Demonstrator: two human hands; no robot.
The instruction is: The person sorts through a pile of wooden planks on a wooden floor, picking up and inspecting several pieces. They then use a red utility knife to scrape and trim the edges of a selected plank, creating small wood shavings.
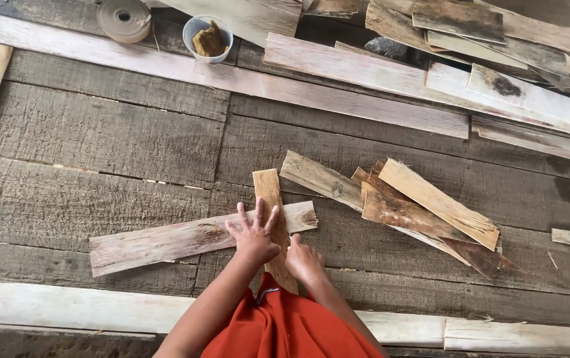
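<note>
Two thin wooden strips lay crossed on the grey plank floor [99, 132]: the upright tan strip [268, 189] over the long pale strip [165, 242]. The left hand [255, 235] pressed flat, fingers spread, on the crossing; the right hand [303, 262], curled, touched the upright strip's near end.

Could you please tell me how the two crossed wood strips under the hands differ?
The upright strip is tan, narrower, and lies on top; the long strip is pale grey, longer, and runs crosswise beneath. The left hand presses flat where they cross, the right hand beside it. Both are thin and rough.
</note>
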